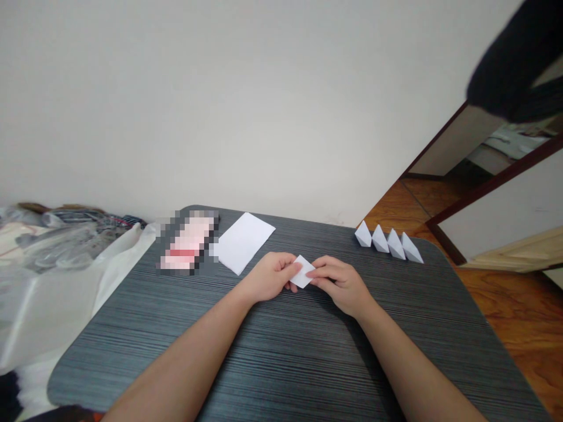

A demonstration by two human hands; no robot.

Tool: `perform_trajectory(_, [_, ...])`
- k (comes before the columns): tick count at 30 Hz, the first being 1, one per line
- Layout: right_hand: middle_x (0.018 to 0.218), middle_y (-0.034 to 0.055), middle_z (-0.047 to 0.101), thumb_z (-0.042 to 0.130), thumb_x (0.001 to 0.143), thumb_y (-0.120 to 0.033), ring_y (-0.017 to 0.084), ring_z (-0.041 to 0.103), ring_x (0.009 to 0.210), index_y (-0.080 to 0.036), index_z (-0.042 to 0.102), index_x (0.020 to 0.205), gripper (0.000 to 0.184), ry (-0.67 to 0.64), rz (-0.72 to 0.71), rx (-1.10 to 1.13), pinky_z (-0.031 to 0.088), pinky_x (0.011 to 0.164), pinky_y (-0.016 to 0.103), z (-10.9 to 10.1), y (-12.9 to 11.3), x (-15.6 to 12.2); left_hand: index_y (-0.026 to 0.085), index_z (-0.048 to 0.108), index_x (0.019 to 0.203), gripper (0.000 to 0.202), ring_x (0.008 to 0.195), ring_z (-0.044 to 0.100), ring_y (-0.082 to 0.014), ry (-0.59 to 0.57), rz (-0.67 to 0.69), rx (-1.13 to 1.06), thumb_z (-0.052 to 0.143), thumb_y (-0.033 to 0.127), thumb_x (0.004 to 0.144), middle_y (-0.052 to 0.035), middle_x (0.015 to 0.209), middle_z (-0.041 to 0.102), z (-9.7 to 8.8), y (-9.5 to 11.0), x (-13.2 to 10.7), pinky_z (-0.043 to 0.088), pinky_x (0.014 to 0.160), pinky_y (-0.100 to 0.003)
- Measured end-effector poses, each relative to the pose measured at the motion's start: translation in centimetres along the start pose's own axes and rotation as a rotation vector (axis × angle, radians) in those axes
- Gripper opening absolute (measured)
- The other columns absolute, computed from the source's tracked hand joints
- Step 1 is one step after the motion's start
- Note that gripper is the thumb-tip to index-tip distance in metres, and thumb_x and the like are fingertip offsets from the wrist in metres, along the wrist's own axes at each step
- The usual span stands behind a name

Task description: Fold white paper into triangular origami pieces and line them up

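Together, the left hand [268, 276] and right hand [338, 286] pinch folded white paper [302, 272] between fingers [319, 271].

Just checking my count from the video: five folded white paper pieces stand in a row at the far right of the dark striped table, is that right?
Not quite: the head view shows four folded white paper pieces in that row, not five. The rest is right: they stand in a row at the far right of the dark striped table.

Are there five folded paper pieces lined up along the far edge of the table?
No, there are four folded paper pieces standing in a row on the dark striped table, toward its far right corner.
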State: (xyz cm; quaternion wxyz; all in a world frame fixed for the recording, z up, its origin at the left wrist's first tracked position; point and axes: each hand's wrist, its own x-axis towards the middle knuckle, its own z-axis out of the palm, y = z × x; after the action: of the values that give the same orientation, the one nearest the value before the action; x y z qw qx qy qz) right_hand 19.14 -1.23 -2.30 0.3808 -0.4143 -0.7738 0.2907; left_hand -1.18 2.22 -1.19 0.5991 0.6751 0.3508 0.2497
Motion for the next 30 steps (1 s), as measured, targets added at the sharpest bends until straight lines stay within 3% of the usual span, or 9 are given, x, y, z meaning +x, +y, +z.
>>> perform_trajectory(7, [0.091, 0.0044, 0.062, 0.057, 0.084, -0.020, 0.017, 0.059, 0.078, -0.024, 0.071, 0.088, 0.015, -0.008, 0.024, 0.018, 0.046, 0.069, 0.030, -0.06, -0.61, 0.05, 0.011, 0.062, 0.081, 0.035, 0.058, 0.057, -0.0118, -0.020, 0.019, 0.023, 0.040, 0.037, 0.090, -0.0046, 0.064, 0.063, -0.04, -0.01, -0.06, 0.044, 0.056, -0.022])
perform_trajectory(18, [0.077, 0.0029, 0.058, 0.056, 0.084, -0.021, 0.014, 0.053, 0.066, -0.019, 0.063, 0.081, 0.008, 0.043, 0.114, 0.009, 0.041, 0.060, 0.027, 0.31, -0.77, 0.06, 0.010, 0.063, 0.085, 0.036, 0.057, 0.058, -0.0106, -0.050, 0.002, -0.005, 0.041, 0.038, 0.090, -0.0092, 0.081, 0.069, 0.08, 0.27, 0.02, 0.045, 0.055, -0.022])
perform_trajectory(30, [0.082, 0.0038, 0.057, 0.055, 0.085, -0.020, 0.016, 0.054, 0.074, -0.019, 0.060, 0.077, 0.009, 0.140, 0.136, 0.087, 0.043, 0.067, 0.029, 0.33, -0.31, -0.06, 0.011, 0.060, 0.093, 0.036, 0.058, 0.059, -0.0102, -0.046, 0.019, -0.067, 0.039, 0.040, 0.091, -0.0101, 0.090, 0.069, 0.19, -0.06, 0.05, 0.044, 0.053, -0.021])
